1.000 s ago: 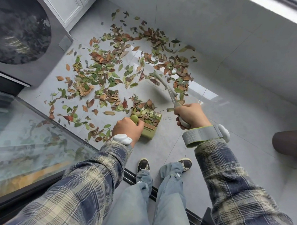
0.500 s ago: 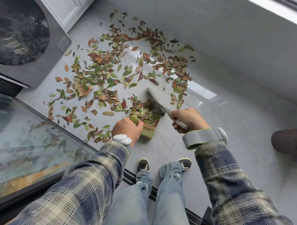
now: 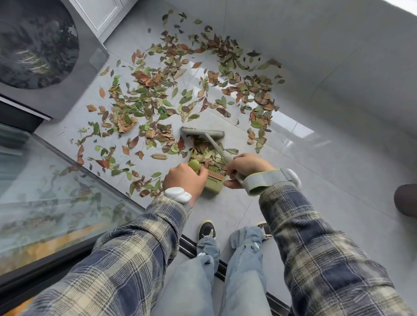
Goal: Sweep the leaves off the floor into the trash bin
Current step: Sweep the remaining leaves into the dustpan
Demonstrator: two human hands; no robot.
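Head view looks down on a pale grey tiled floor (image 3: 322, 162), on which a small olive-green plastic dustpan (image 3: 213, 184) sits. Far to the left of the dustpan stands a grey machine (image 3: 69, 99) with a round dark door, and nearer on that side a glass panel (image 3: 45, 198) mirrors leaves. Green, brown and red fallen leaves (image 3: 157, 96) lie scattered beyond the dustpan and to either side; a heap of them fills the dustpan. A grey-green hand brush (image 3: 202, 133) has its head at the dustpan's far edge. The left grip (image 3: 185, 180) is curled round the dustpan's round-ended handle. The right grip (image 3: 245, 166) is clamped on the brush handle, just right of the dustpan.
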